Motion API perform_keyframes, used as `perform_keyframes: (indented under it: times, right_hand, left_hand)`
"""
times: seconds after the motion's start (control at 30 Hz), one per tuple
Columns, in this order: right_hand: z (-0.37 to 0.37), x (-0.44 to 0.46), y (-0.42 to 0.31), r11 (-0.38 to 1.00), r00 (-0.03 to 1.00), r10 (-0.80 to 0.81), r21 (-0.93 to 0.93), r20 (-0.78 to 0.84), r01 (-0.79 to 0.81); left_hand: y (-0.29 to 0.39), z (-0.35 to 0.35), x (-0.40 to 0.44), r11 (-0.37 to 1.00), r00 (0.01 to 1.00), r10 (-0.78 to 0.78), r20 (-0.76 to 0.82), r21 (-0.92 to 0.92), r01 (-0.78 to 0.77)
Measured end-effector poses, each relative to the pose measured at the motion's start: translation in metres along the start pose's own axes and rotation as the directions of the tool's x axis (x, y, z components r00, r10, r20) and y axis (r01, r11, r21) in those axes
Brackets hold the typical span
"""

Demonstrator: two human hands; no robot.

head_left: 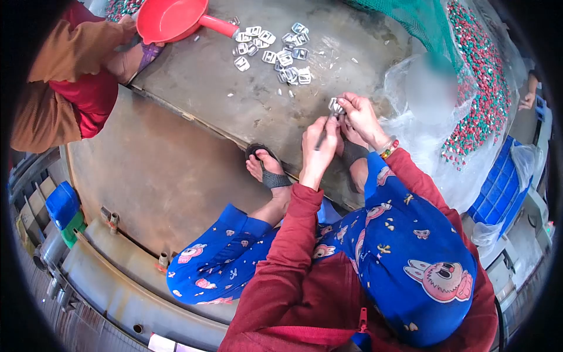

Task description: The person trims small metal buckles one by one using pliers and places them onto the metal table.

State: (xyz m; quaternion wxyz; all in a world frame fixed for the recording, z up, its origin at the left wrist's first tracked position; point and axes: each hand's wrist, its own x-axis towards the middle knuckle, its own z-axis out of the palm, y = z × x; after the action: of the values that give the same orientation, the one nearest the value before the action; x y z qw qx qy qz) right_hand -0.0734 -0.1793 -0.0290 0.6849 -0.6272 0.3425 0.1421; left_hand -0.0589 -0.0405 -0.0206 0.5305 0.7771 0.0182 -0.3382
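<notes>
My right hand pinches a small silver slotted piece, shaped like a buckle, between thumb and fingertips. Close against it, my left hand is closed round a thin dark metal tool, whose upper end meets or nearly meets the piece. The tool's exact kind is hard to make out. Beyond my hands, a loose group of similar silver slotted pieces lies on the grey metal surface, with another group to its left.
A red plastic pan stands at the upper left by another person's leg. Many red and green bits lie on clear plastic sheeting at the right, near green netting. My sandalled foot rests at the raised edge.
</notes>
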Motion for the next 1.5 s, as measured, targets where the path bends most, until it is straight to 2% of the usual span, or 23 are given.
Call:
perform_keyframes:
  times: [0.03, 0.07, 0.13, 0.17, 0.27, 0.3, 0.37, 0.53, 0.63, 0.7, 0.73, 0.8, 0.83, 0.9, 0.93, 0.97, 1.13, 1.23, 1.3, 1.4, 1.43, 1.47, 1.5]
  right_hand:
    - [-0.003, 0.002, 0.002, 0.971, 0.993, -0.12, -0.206, 0.01, 0.119]
    - [-0.001, 0.002, 0.002, 0.969, 0.991, -0.133, -0.208, 0.023, 0.134]
    - [0.005, 0.0, -0.004, 0.962, 0.986, -0.163, -0.215, 0.045, 0.169]
    - [0.005, 0.004, 0.0, 0.886, 0.96, -0.27, -0.372, 0.074, 0.278]
    - [0.006, 0.007, 0.002, 0.994, 0.995, -0.019, -0.102, 0.094, 0.028]
    - [0.014, -0.006, -0.016, 0.977, 0.985, 0.122, 0.162, 0.119, -0.14]
    - [0.011, -0.003, -0.005, 0.95, 0.982, 0.161, 0.256, 0.095, -0.18]
    - [0.007, 0.0, 0.002, 0.94, 0.97, 0.237, 0.239, 0.053, -0.242]
    - [0.003, 0.004, 0.007, 0.983, 0.988, 0.151, -0.103, -0.015, -0.151]
    - [-0.006, 0.007, 0.014, 0.919, 0.998, 0.057, -0.392, 0.029, -0.041]
    - [-0.009, 0.01, 0.021, 0.898, 0.999, -0.04, -0.438, 0.026, 0.048]
    - [-0.008, 0.015, 0.024, 0.824, 0.971, -0.238, -0.522, 0.037, 0.221]
    - [-0.008, 0.014, 0.019, 0.919, 0.997, -0.068, -0.39, -0.025, 0.052]
    - [-0.009, 0.012, 0.005, 0.989, 0.982, 0.144, -0.055, 0.125, -0.138]
    - [-0.009, 0.008, -0.005, 0.963, 0.949, 0.223, 0.103, 0.225, -0.25]
    - [-0.004, 0.003, -0.016, 0.961, 0.938, 0.212, 0.116, 0.275, -0.252]
    - [0.006, -0.013, -0.037, 0.979, 0.96, 0.154, 0.095, 0.234, -0.181]
    - [0.009, -0.018, -0.04, 0.995, 0.977, 0.084, 0.035, 0.197, -0.092]
    - [0.008, -0.02, -0.041, 0.997, 0.983, 0.004, -0.083, 0.185, 0.012]
    - [0.014, -0.036, -0.042, 0.954, 0.955, 0.013, -0.29, 0.295, 0.076]
    - [0.016, -0.041, -0.035, 0.911, 0.923, -0.032, -0.369, 0.385, 0.186]
    - [0.013, -0.038, -0.033, 0.93, 0.942, -0.081, -0.316, 0.326, 0.189]
    - [0.01, -0.034, -0.031, 0.947, 0.957, -0.122, -0.259, 0.264, 0.192]
  left_hand:
    - [0.005, 0.0, -0.004, 0.987, 0.988, 0.142, -0.066, 0.09, -0.136]
    - [0.008, 0.0, -0.008, 0.947, 0.951, 0.284, -0.121, 0.192, -0.258]
    - [0.022, -0.002, -0.011, 0.846, 0.97, 0.241, -0.045, 0.499, -0.187]
    - [0.025, -0.002, -0.014, 0.829, 0.966, 0.252, -0.057, 0.528, -0.185]
    - [0.033, -0.002, -0.017, 0.82, 0.974, 0.214, -0.079, 0.557, -0.135]
    - [0.033, -0.002, -0.018, 0.825, 0.979, 0.183, -0.088, 0.555, -0.104]
    - [0.029, -0.002, -0.016, 0.866, 0.979, 0.191, -0.068, 0.482, -0.135]
    - [0.006, 0.01, -0.021, 0.987, 0.989, 0.101, -0.106, 0.132, -0.086]
    - [0.002, 0.02, -0.028, 0.995, 0.984, 0.064, -0.166, 0.085, -0.05]
    - [0.005, 0.008, -0.031, 0.939, 0.991, 0.092, -0.1, 0.339, -0.053]
    - [0.013, -0.002, -0.032, 0.885, 0.992, 0.109, -0.063, 0.461, -0.068]
    - [0.026, -0.02, -0.036, 0.875, 0.983, 0.146, -0.114, 0.478, -0.075]
    - [0.027, -0.028, -0.036, 0.889, 0.969, 0.2, -0.147, 0.443, -0.117]
    - [0.039, -0.045, -0.032, 0.928, 0.947, 0.253, -0.197, 0.327, -0.18]
    - [0.039, -0.048, -0.027, 0.926, 0.931, 0.307, -0.198, 0.29, -0.244]
    - [0.037, -0.049, -0.019, 0.919, 0.912, 0.358, -0.202, 0.247, -0.306]
    - [0.031, -0.04, -0.004, 0.905, 0.902, 0.403, -0.153, 0.216, -0.367]
    - [0.027, -0.035, -0.003, 0.896, 0.872, 0.435, -0.223, 0.202, -0.395]
    - [0.028, -0.032, -0.003, 0.917, 0.876, 0.398, -0.273, 0.124, -0.379]
    - [0.025, -0.028, 0.008, 0.936, 0.855, 0.352, -0.381, 0.126, -0.33]
    - [0.024, -0.033, 0.018, 0.94, 0.84, 0.34, -0.423, 0.118, -0.321]
    - [0.023, -0.037, 0.024, 0.944, 0.822, 0.323, -0.468, 0.106, -0.311]
    - [0.033, -0.047, 0.023, 0.982, 0.901, 0.179, -0.394, 0.012, -0.19]
